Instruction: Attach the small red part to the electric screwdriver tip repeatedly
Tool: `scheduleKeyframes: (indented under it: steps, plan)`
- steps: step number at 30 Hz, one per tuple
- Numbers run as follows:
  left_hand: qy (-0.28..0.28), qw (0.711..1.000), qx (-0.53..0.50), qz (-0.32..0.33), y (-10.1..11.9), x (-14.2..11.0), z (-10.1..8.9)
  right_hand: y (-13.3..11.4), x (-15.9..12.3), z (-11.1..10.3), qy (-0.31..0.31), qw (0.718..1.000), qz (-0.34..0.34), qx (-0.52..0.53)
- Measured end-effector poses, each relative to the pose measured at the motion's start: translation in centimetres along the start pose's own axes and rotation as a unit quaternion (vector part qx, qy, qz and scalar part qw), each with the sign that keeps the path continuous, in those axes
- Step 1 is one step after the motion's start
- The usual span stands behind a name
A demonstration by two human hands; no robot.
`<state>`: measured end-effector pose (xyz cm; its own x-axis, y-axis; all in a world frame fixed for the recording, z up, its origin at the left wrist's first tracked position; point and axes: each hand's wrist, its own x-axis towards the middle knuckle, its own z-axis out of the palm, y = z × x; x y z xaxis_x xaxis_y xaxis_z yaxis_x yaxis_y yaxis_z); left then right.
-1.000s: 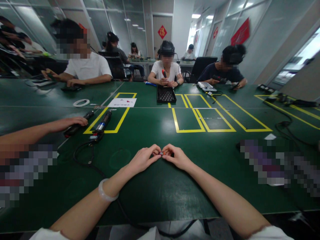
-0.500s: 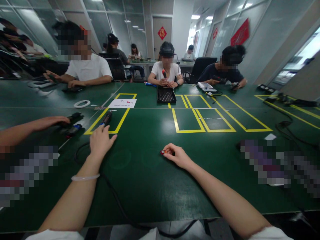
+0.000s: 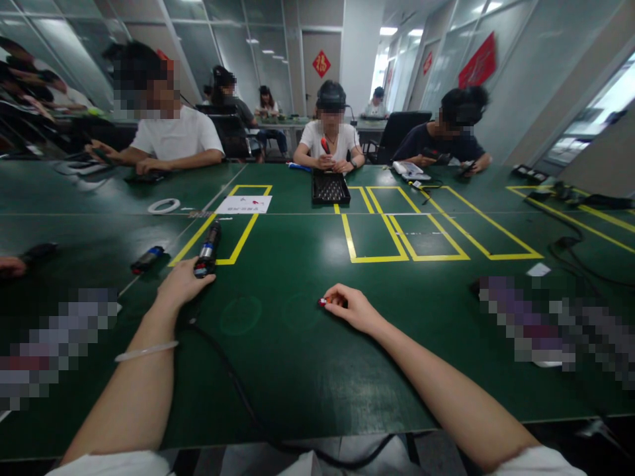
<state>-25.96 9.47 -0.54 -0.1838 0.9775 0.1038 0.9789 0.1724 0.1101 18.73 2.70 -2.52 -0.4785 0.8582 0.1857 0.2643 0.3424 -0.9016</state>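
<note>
My left hand (image 3: 184,285) is at the near end of a black torch-like tube (image 3: 210,243) with a blue band and a red-marked end. The tube covers part of my fingers, which seem to be round that end, and my thumb sticks out to the right. My right hand (image 3: 350,307) rests at the middle of the table, fingertips pinched on a small red and orange piece (image 3: 323,302). Its exact kind is too small to make out. Left of my left hand lies a short blue and black cylinder (image 3: 147,260) with a red end.
Yellow tape rectangles (image 3: 377,259) mark the green table (image 3: 297,383). A white paper sheet (image 3: 244,204) and a black tray (image 3: 331,188) lie farther back. A black cable (image 3: 233,377) runs beside my left arm. Several people sit around; one person's hand (image 3: 12,266) is at far left.
My left hand left the small piece and went left to the black tube, whose near end shifted right. My right hand kept the piece. A neighbour's hand drew a black part away leftward.
</note>
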Motion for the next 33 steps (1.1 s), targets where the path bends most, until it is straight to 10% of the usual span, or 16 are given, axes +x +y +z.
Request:
scheduleKeyframes:
  steps: [9, 21, 33]
  plan:
    - [-0.018, 1.000, 0.002, -0.015, 7.0, -2.4, 0.0, 0.2, 0.1, 0.2, -0.002, 1.000, 0.005, -0.009]
    - [-0.017, 0.983, -0.032, 0.180, 18.5, -8.9, 0.0, 0.2, 0.2, 0.1, 0.016, 1.000, -0.015, -0.013]
    - [-0.045, 0.951, -0.102, 0.287, 22.0, -12.7, 0.3, 0.3, 0.4, 0.4, 0.039, 0.996, -0.032, -0.077]
